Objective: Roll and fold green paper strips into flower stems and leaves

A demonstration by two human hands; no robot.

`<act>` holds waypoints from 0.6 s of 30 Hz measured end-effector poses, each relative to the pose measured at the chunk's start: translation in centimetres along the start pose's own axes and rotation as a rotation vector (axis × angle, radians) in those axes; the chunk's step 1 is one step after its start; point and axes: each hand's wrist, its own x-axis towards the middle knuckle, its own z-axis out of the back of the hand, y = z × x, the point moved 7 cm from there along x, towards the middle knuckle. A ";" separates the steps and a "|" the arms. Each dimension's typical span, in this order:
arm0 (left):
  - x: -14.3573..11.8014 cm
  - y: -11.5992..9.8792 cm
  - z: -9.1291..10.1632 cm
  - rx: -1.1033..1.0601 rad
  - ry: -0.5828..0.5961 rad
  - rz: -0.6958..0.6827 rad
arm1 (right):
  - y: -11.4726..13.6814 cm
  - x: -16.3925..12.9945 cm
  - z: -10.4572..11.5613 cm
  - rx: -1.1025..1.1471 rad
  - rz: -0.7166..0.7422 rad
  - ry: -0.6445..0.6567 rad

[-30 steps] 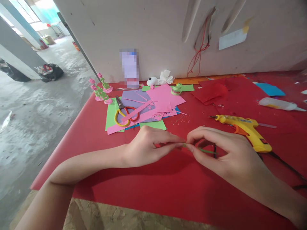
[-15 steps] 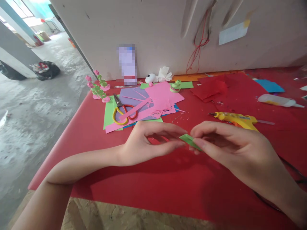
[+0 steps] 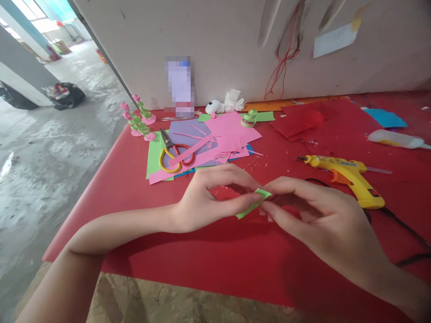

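Note:
Between my two hands is a small folded strip of green paper [image 3: 263, 194]. My left hand [image 3: 208, 197] is closed on it, the thumb pressed over its middle and one end sticking out below. The fingertips of my right hand [image 3: 323, 215] pinch at its right end, partly hidden behind the paper. Beyond my left hand lie scissors [image 3: 167, 140] with yellow and red handles, on a pile of pink paper [image 3: 232, 128], purple and green sheets. A yellow hot glue gun [image 3: 348, 168] rests on the red table past my right hand.
Paper flowers [image 3: 138, 117] with pink bases stand at the left table edge [image 3: 101, 166]. A coiled green paper strip [image 3: 249, 118] sits behind the pile. Further right are crumpled red paper [image 3: 303, 121], a blue piece [image 3: 385, 117] and a glue bottle [image 3: 397, 139]. The glue gun's black cord [image 3: 404, 229] trails right.
My left thumb has come down onto the green paper strip, and my right hand has shifted its pinch to the right end. The strip has turned, its lower end now pointing left.

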 end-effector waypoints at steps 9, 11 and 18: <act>0.1 -1.4 -0.1 0.133 0.045 -0.117 | 2.7 -0.6 0.3 -0.338 0.348 -0.100; 0.1 -1.7 -0.2 0.172 0.045 -0.143 | 3.0 -0.8 0.2 -0.383 0.389 -0.106; 0.0 -1.8 -0.5 0.269 0.073 -0.159 | 3.0 -1.2 0.0 -0.440 0.389 -0.099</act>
